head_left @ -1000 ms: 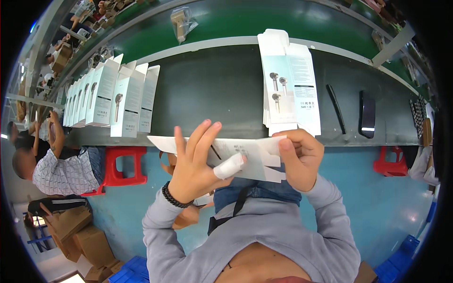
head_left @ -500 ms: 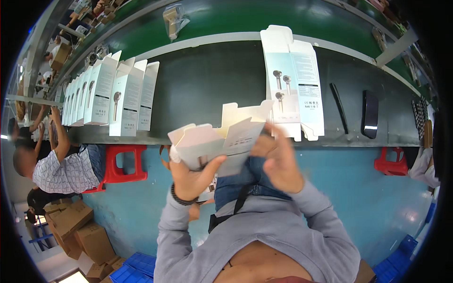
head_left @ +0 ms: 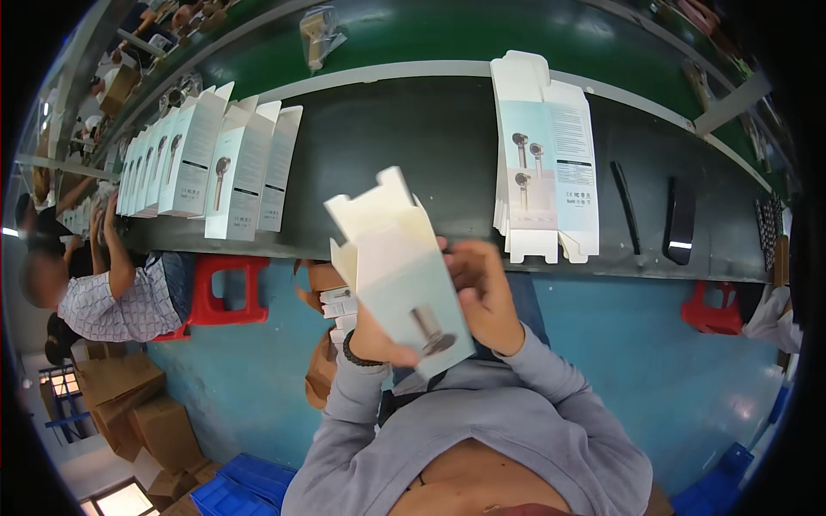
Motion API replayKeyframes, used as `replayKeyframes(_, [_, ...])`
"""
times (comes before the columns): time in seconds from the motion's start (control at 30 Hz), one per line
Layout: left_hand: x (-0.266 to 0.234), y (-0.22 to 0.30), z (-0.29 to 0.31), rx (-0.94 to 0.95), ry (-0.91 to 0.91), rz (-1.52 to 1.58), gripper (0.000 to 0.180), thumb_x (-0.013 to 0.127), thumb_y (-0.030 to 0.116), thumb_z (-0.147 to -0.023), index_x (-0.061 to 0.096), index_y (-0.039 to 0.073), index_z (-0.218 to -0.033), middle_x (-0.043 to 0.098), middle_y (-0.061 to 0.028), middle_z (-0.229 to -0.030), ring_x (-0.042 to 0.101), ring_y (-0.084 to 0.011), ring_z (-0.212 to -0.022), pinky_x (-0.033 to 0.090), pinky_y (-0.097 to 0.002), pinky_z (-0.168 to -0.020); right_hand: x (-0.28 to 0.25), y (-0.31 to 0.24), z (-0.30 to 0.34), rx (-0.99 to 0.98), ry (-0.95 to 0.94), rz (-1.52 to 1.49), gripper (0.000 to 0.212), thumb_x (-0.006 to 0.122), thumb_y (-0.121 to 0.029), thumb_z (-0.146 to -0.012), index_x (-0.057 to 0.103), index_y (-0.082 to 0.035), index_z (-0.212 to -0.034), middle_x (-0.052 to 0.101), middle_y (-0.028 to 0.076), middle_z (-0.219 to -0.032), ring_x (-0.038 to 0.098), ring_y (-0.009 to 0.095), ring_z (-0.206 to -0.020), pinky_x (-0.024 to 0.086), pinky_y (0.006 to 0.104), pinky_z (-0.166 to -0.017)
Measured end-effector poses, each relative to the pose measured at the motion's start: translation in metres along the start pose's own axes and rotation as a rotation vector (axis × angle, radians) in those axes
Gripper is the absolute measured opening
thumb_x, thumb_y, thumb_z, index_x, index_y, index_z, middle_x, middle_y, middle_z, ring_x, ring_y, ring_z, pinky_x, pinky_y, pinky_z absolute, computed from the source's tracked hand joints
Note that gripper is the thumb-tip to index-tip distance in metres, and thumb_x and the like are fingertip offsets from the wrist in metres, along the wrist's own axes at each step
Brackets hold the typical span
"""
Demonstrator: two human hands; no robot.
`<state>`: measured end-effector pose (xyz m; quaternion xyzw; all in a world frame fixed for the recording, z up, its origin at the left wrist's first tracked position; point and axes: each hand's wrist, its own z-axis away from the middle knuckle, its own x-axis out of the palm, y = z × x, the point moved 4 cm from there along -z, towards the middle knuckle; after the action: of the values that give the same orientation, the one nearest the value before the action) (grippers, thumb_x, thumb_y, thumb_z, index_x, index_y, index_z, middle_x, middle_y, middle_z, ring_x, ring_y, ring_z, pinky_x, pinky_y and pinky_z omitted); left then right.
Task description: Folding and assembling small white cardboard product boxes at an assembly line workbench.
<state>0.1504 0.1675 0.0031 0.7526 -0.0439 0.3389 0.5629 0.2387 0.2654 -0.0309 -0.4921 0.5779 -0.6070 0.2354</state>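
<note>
My left hand [head_left: 379,340] grips a pale blue and white carton [head_left: 411,297] with a hairdryer-like device pictured on its side. The carton is popped into shape and tilted, its flaps standing apart at the far end. My left fingers are partly hidden behind it. Close against the carton's right side is my right hand [head_left: 489,297], its fingers loosely bent and thumb apart; whether it touches the carton is hard to tell. A stack of flattened cartons [head_left: 529,206] lies on the dark bench beyond. Several erected cartons [head_left: 232,185] stand in rows at the left, flaps up.
A black pen [head_left: 626,206] and a dark phone [head_left: 679,219] lie on the bench's [head_left: 387,120] right. Below its edge, a brown bag [head_left: 320,279] holds more cartons. A bagged item [head_left: 317,39] rests on the green surface behind. A co-worker [head_left: 120,288] sits left by a red stool [head_left: 228,288].
The carton has turned in my left hand, its flapped end now pointing away and its pictured side toward me. My right hand has moved slightly left, its fingers more bent.
</note>
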Motion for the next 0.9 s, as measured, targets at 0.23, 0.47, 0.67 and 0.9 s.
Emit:
replayKeyframes(0.23, [0.008, 0.006, 0.008, 0.21, 0.034, -1.117, 0.113, 0.081, 0.023, -0.058, 0.006, 0.006, -0.141, 0.009, -0.0287, -0.142, 0.019, -0.0436, -0.129, 0.025, -0.0522, -0.101, 0.013, 0.006, 0.016, -0.167, 0.033, 0.025, 0.106, 0.067, -0.051, -0.073, 0.003, 0.001, -0.139, 0.033, 0.015, -0.135, 0.031, 0.023, -0.125, 0.023, 0.0357, -0.103])
replayKeyframes(0.47, [0.017, 0.023, 0.013, 0.592, -0.25, -1.113, 0.103, 0.067, 0.057, -0.064, 0.016, 0.013, -0.142, 0.025, -0.0257, -0.139, 0.006, -0.0505, -0.131, -0.006, -0.0633, -0.098, 0.008, 0.008, 0.017, -0.122, -0.01, -0.058, 0.092, 0.075, -0.042, -0.068, 0.028, -0.002, -0.135, 0.041, 0.013, -0.128, 0.043, 0.022, -0.115, 0.036, 0.0334, -0.093])
replayKeyframes(0.67, [0.017, 0.03, 0.002, 0.199, -0.203, -1.298, 0.071, 0.046, 0.059, -0.082, 0.044, 0.003, -0.126, 0.046, -0.0239, -0.123, 0.034, -0.047, -0.122, 0.007, -0.0624, -0.1, 0.005, -0.008, 0.018, -0.355, -0.053, 0.473, 0.098, 0.072, -0.051, -0.067, 0.024, 0.001, -0.135, 0.042, 0.016, -0.12, 0.047, 0.024, -0.106, 0.036, 0.0315, -0.089])
replayKeyframes(0.9, [0.023, 0.004, 0.004, 0.444, 0.015, -0.791, 0.073, 0.052, -0.001, -0.079, 0.012, 0.009, -0.139, 0.043, -0.018, -0.116, 0.05, -0.029, -0.102, 0.041, -0.0405, -0.088, 0.015, -0.014, 0.007, -0.284, 0.119, 0.04, 0.049, 0.052, -0.031, -0.088, 0.037, 0.001, -0.122, 0.047, 0.018, -0.116, 0.051, 0.024, -0.101, 0.042, 0.0338, -0.085])
